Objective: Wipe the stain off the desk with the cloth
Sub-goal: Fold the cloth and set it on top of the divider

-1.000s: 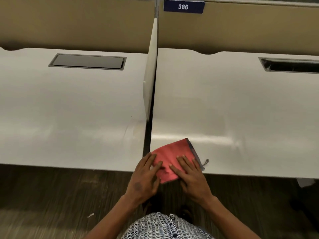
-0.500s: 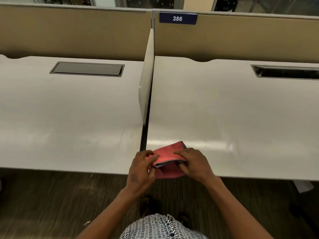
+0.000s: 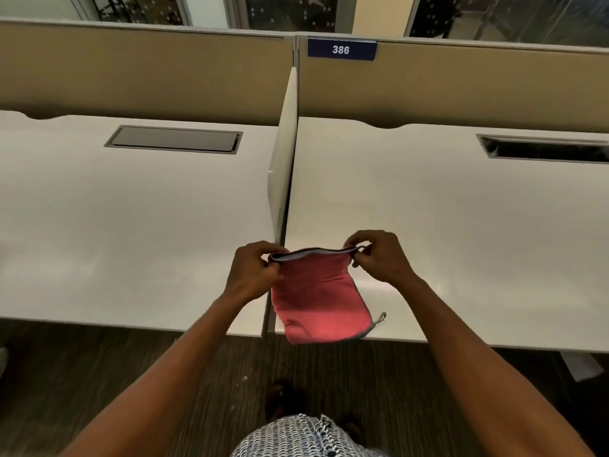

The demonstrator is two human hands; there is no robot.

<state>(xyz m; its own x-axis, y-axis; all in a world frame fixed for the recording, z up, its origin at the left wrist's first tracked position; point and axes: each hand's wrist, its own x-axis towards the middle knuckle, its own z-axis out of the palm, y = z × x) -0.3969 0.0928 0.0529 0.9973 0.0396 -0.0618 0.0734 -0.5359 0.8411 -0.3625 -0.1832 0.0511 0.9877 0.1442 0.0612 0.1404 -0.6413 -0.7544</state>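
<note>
Head view: two white desks, the right desk [image 3: 461,225] and the left desk [image 3: 131,225], split by one upright divider [image 3: 283,166]. One red cloth [image 3: 319,298] hangs lengthwise downward over the right desk's near edge, its top corners pinched by the left hand [image 3: 253,272] and right hand [image 3: 382,255].

— What's the cloth [image 3: 318,300] doing on my feed?

— I see it red, edged in grey, folded double, hanging by its top edge with a paler inner side showing along that edge. A small loop sticks out at its lower right corner.

— And the desk [image 3: 461,232]?

— White, glossy. The cloth hangs over its front left corner. I can't make out any stain.
</note>
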